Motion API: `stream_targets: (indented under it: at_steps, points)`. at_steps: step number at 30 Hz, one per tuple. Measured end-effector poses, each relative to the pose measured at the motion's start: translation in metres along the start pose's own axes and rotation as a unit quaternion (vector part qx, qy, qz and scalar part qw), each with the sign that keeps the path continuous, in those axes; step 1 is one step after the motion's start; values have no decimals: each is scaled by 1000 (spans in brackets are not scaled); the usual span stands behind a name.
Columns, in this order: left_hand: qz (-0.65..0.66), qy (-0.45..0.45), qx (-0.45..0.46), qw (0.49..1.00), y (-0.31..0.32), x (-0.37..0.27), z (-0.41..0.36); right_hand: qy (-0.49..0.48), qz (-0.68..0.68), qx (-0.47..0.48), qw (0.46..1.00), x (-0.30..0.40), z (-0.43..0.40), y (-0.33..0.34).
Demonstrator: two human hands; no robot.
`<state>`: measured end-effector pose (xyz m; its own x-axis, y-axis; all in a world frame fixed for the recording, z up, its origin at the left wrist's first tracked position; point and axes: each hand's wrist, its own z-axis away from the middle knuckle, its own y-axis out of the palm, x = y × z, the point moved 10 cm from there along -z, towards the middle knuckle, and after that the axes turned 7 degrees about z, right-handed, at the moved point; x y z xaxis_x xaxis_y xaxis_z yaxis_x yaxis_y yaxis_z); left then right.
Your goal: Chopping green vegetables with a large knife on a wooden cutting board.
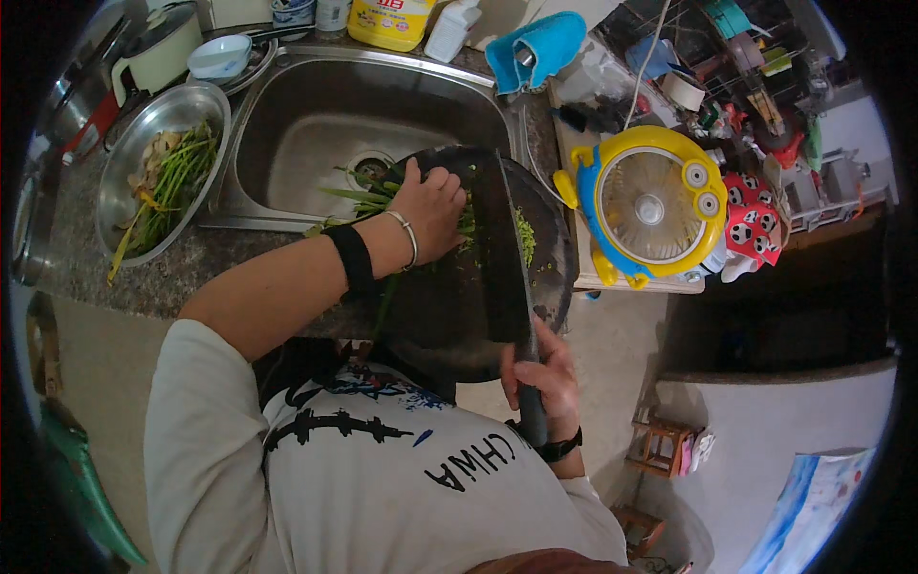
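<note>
A dark round chopping board lies over the sink's near right corner. My left hand, with a bangle at its wrist, presses on a bunch of green stalks, probably scallions, whose ends stick out to the left over the sink. My right hand grips the handle of a wide dark cleaver. The blade stands just right of my left fingers. Finely cut green pieces lie on the board to the right of the blade. The blade hides part of the board and some of the greens.
A steel bowl with green stalks and peelings stands left of the steel sink. Behind the sink are a yellow detergent jug, a white bottle and a blue cloth. A yellow-and-blue fan stands right of the board.
</note>
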<state>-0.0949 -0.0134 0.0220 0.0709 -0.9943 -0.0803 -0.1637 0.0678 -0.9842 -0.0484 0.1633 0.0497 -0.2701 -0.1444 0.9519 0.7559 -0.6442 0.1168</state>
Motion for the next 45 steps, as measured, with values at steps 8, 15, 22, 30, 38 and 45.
stream_targets:
  at_steps: [8,15,22,30,38,45]
  points:
    - [-23,2,4,1000,2,0,0,3,17,14,1000,1,-1,0]
    - [1,3,-10,1000,2,1,-1,55,-46,30,997,-6,-4,5]
    - [16,12,-17,1000,-3,-2,0,36,-32,17,999,-4,-12,0]
    - [2,6,-9,1000,0,-2,0,70,-43,22,996,-16,-29,1]
    - [2,5,3,1000,0,0,0,52,-54,43,996,-21,-28,2]
    - [17,-1,11,1000,2,0,0,17,6,-27,999,-8,-9,-7]
